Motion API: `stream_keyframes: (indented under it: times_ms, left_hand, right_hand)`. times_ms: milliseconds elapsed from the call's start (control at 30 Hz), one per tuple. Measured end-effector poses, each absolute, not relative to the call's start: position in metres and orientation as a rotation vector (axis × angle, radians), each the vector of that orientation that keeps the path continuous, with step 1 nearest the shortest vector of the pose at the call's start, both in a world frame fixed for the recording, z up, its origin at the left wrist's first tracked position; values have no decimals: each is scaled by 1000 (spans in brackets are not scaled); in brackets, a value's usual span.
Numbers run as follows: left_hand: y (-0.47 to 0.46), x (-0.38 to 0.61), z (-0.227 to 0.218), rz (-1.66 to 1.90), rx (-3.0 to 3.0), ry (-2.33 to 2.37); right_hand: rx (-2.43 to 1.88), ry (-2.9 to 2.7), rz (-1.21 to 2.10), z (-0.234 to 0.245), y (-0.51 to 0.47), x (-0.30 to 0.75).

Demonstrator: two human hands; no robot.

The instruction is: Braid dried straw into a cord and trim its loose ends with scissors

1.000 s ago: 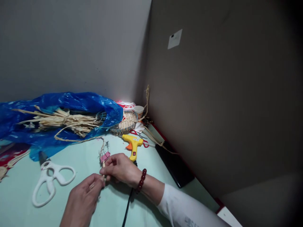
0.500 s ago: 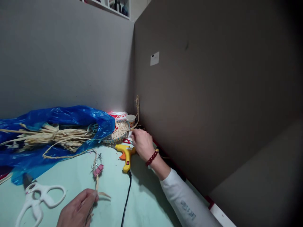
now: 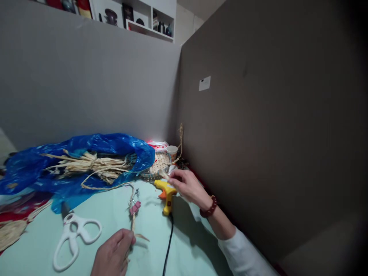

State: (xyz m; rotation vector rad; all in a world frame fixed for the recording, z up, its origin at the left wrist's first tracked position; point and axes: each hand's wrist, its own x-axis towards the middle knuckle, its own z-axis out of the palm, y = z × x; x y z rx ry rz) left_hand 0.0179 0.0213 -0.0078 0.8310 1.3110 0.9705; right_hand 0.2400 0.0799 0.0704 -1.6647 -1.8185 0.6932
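Note:
My left hand (image 3: 113, 253) is closed, pinching the lower end of a braided straw cord (image 3: 133, 223). A pink binder clip (image 3: 135, 207) grips this cord just above my fingers, and a loose strand sticks out to the right. My right hand (image 3: 188, 187), with a dark red bead bracelet, pinches a short pale strip (image 3: 163, 174) between thumb and fingers. What the strip is made of is hard to make out. Just below that hand lies a yellow glue gun (image 3: 167, 196) with an orange trigger, partly covered by the fingers.
White-handled scissors (image 3: 75, 234) lie at left. Behind them a blue plastic bag (image 3: 115, 142) holds a bundle of dry straw (image 3: 92, 163). A woven basket (image 3: 159, 163) and paper cup (image 3: 172, 150) stand in the corner. A black cable (image 3: 169, 241) runs toward me. Grey partitions (image 3: 253, 126) enclose the table.
My right hand has drawn back from beside the basket, and a pale strip now shows in its fingers. My left hand keeps its pinch on the cord. The view has swung left and up.

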Motion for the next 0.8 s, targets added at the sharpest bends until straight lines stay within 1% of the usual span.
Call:
stream_keyframes:
  times_ms: [133, 233, 300, 367, 533, 700, 800]
  left_hand:
    - [20, 16, -5, 1031, 812, 1260]
    - [19, 14, 0, 1057, 785, 1245]
    - [19, 13, 2, 1058, 769, 1236]
    - [19, 11, 3, 1050, 757, 1224]
    - [15, 11, 6, 1092, 777, 1205]
    - [9, 12, 10, 1116, 883, 1230]
    - [11, 11, 9, 1073, 913, 1290]
  right_hand:
    - [-1253, -1944, 1215, 68, 59, 212]
    - [-1092, -1914, 1452, 58, 50, 197]
    - [-1073, -1914, 1536, 51, 47, 190]
    - [-1135, -1946, 1527, 46, 45, 186]
    - [-1305, -1998, 1368, 41, 44, 181]
    - [-1363, -2086, 1298, 52, 43, 182]
    - [-1334, -2207, 1338, 59, 43, 185]
